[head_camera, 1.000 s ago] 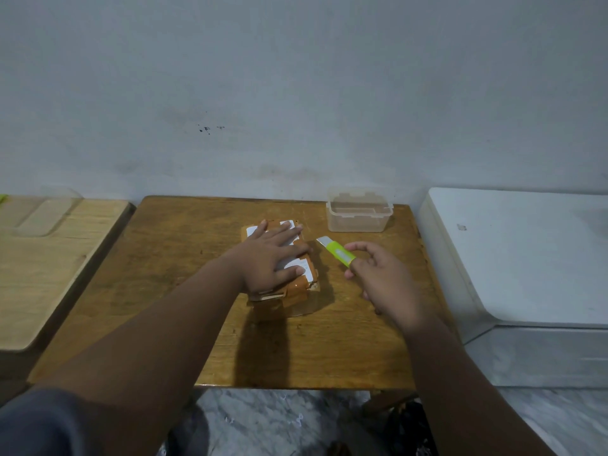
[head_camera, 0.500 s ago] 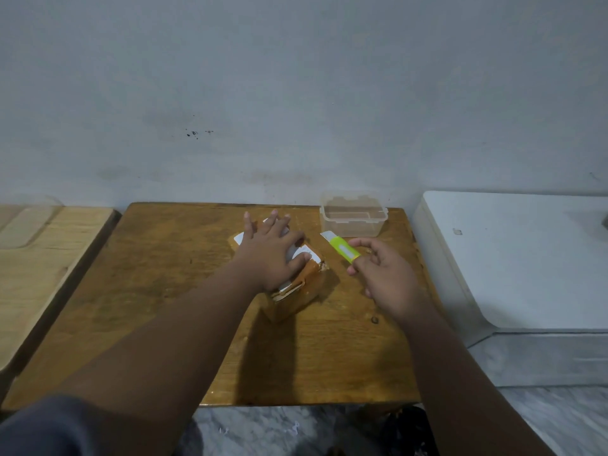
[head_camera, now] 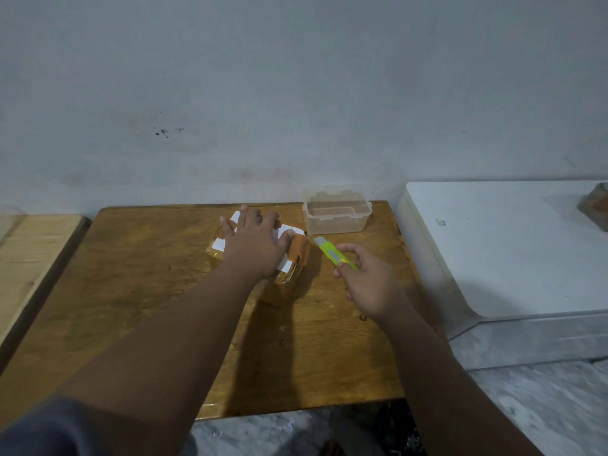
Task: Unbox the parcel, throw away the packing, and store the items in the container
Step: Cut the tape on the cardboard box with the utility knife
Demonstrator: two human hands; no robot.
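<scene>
Cutter (head_camera: 335, 254) in right hand (head_camera: 371, 284) grip

**Small wooden table against a pale, scuffed wall**

A plain grey-white wall (head_camera: 296, 77) fills the upper half of the view, matte and unevenly lit, with a cluster of small dark specks (head_camera: 166, 131) and faint smudges lower down. Against it stands a brown wooden table (head_camera: 138, 291) with a glossy, worn top and rounded corners. Beside its left edge sits a lighter, pale wooden surface (head_camera: 29, 258), separated by a narrow dark gap. To the right stands a white cabinet-like unit (head_camera: 513, 251) with a smooth top; a blurred brownish object (head_camera: 597, 205) rests at its far right edge. Below the table's near edge, grey marbled floor (head_camera: 543, 409) shows. Light is dim and soft.
</scene>
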